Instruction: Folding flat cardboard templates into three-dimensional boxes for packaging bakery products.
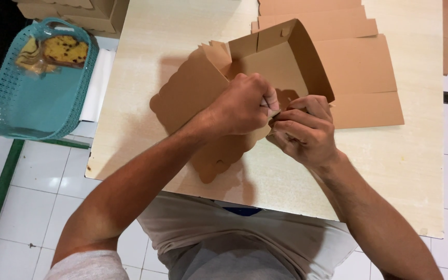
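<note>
White floor tiles surround a pale wooden table (182,31), seen from straight above. On it sits a half-folded brown cardboard box (281,62) — two of its walls already stand upright, and its lid, with a scalloped edge, lies flat toward the person's left. Both hands meet at the box's near corner. The left hand (245,106) is closed into a loose fist, fingers curled around the cardboard edge, thumb and forefinger pinching a small flap. The right hand (307,129) is curled shut too, its fingertips pressed on the same corner, touching the left hand's knuckles.

Beyond the box, a stack of flat cardboard sheets (359,78) lies on the table, partly under the box and spreading to the right (more flat pieces show at the far right edge).

Off the table's left side sits a teal plastic basket (6,83) — inside, at its far end, are slices of cake (63,49) in clear wrapping; the remainder of the basket holds nothing that can be made out.
</note>
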